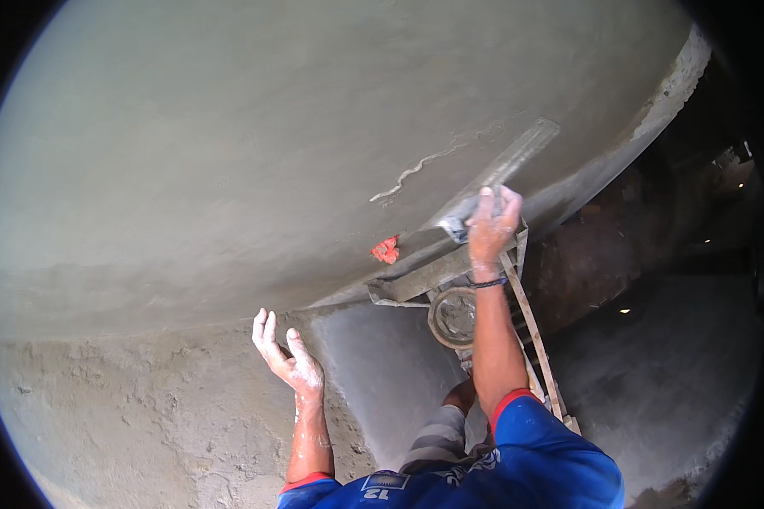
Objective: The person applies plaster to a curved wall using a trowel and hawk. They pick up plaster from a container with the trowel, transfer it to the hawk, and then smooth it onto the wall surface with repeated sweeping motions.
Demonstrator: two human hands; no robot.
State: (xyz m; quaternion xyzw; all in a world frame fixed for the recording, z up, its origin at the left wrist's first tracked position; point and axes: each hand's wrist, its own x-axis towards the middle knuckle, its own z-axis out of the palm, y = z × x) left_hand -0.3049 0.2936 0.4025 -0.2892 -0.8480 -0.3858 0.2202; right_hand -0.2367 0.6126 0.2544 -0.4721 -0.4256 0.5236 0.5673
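Observation:
My right hand (494,222) grips the handle of a long flat plastering trowel (522,154), whose blade lies along the smooth grey plastered wall (229,144). The blade looks slightly blurred. Left of the trowel, a thin raised ridge of wet plaster (412,176) runs across the wall. Below that ridge a crumpled orange-red piece (386,249) shows at the wall's surface; I cannot make out its kind. My left hand (295,360) is raised lower left, fingers apart and holding nothing. White plaster residue coats both hands.
Beneath my right arm stands a round bucket (455,317) with grey material inside, beside a grey, angled ledge (433,273). A narrow wooden frame (535,339) slants down to the right. Rough wall (161,399) lies lower left; the right side is dark.

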